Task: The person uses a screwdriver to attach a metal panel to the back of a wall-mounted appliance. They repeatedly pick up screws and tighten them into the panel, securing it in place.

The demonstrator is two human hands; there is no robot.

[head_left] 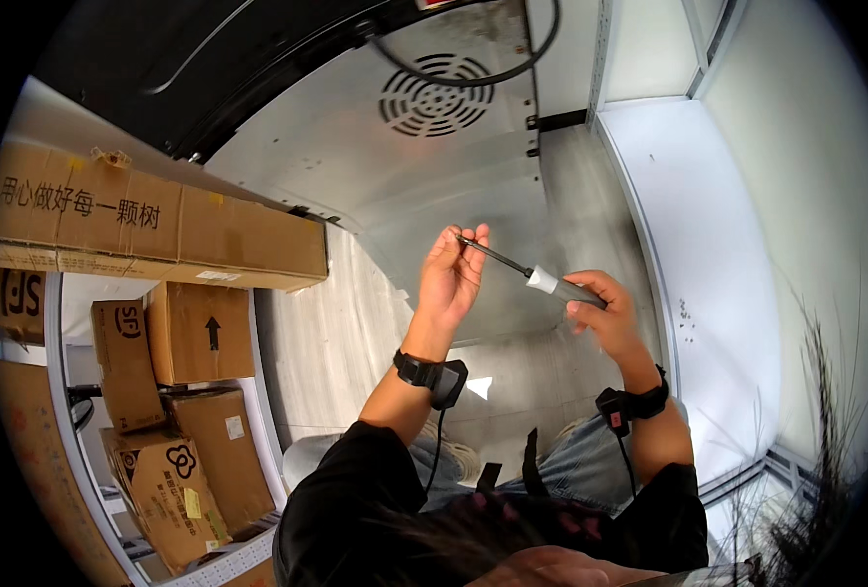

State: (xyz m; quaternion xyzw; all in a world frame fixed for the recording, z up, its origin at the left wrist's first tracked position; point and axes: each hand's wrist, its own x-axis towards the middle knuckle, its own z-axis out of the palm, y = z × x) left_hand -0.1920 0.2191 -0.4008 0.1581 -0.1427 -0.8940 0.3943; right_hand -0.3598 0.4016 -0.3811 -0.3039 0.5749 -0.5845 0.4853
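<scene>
The left hand [451,284] was raised palm up, its thumb and forefinger pinching the tip end of the screwdriver [543,282]; whether a small part sat between those fingertips could not be told. The right hand [605,308] had its fingers bent round the grey handle, the thumb below it. The screwdriver thus lay between the two hands, its dark shaft slanting up from the right hand to the left.

Each wrist, just behind its hand, wore a black band; the left band [445,384] and the right band [613,411] both had a cord. Beyond the hands stood a metal panel [316,137] with a round vent [439,95], a black cable [554,34] looping over it. Left of the left hand was a long box [258,240], with smaller boxes [204,333] below it on a rack [53,362]. Right of the right hand ran a white shelf [708,293], small dark bits [686,321] on it. Under both hands was the pale floor [307,333].
</scene>
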